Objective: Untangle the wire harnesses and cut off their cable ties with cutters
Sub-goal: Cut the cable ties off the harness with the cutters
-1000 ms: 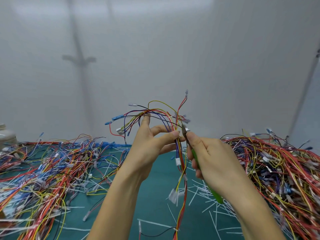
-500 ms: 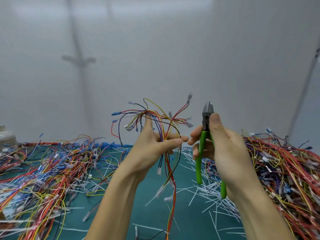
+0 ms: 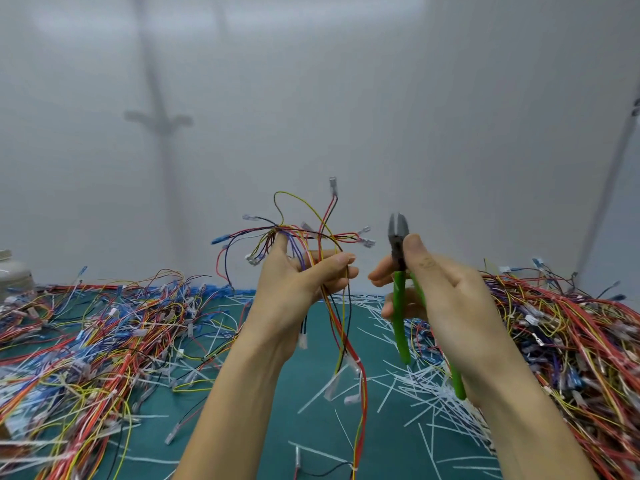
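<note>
Two grips: left fingers (image 3: 332, 263) clutch harness (image 3: 294, 233); right fingers (image 3: 414, 247) clutch cutters (image 3: 400, 317), just beside.

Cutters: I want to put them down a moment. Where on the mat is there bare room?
Barest: green mat between the left forearm and the hanging harness. A thinner strip lies between the left wire pile and that forearm. Crowded: right wire pile and the cut ties under the cutters.

Two hands are showing: the right hand (image 3: 446, 296) is gripping one pair of cutters (image 3: 400, 306), and the left hand (image 3: 298, 285), just left of them, is gripping one wire harness (image 3: 341, 339). Two harness heaps are lying, a left heap (image 3: 104, 334) and a right heap (image 3: 561, 334), flanking the cutters. Cut cable ties (image 3: 426, 403) below them are lying too many to count.
</note>
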A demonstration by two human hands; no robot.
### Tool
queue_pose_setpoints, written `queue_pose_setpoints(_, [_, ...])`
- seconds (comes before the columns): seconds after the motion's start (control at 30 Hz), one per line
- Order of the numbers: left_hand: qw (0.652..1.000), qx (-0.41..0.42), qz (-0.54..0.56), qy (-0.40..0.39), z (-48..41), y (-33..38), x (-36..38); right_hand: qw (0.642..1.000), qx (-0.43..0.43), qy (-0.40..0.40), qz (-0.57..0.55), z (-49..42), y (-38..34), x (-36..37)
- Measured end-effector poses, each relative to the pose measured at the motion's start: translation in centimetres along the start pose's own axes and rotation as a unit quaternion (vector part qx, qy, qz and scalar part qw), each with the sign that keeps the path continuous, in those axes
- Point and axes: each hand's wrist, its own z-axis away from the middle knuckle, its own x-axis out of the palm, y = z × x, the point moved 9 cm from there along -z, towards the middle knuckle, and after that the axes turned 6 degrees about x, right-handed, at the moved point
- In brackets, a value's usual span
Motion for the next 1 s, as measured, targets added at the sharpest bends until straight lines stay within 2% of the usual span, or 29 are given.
queue_pose_setpoints(0.1, [0.998, -0.004, 0.019, 0.058, -0.1, -0.1, -1.0, 0.997, -0.041, -0.047, 0.035, 0.3, -0.8, 0.7])
queue_pose_setpoints(0.2, [0.994, -0.010, 0.043, 0.097, -0.2, -0.3, -2.0, 0.988, -0.033, -0.127, 0.086, 0.8, -0.4, 2.2])
queue_pose_setpoints(0.27, [0.994, -0.021, 0.052, 0.096, -0.2, -0.4, -2.2, 0.974, -0.039, -0.106, 0.195, 0.8, 0.1, 2.5])
queue_pose_setpoints(0.37, [0.996, -0.033, 0.047, 0.065, -0.3, -0.5, -1.8, 0.932, -0.055, -0.011, 0.358, 0.5, 0.6, 2.2])
queue_pose_setpoints(0.6, [0.999, -0.025, 0.038, 0.019, -0.1, -0.5, -0.4, 0.946, -0.014, 0.054, 0.320, 0.4, 1.4, 1.5])
queue_pose_setpoints(1.0, [0.999, -0.028, 0.025, -0.004, 0.1, -0.4, 0.0, 0.939, -0.015, 0.053, 0.339, 0.4, 1.3, 1.5])
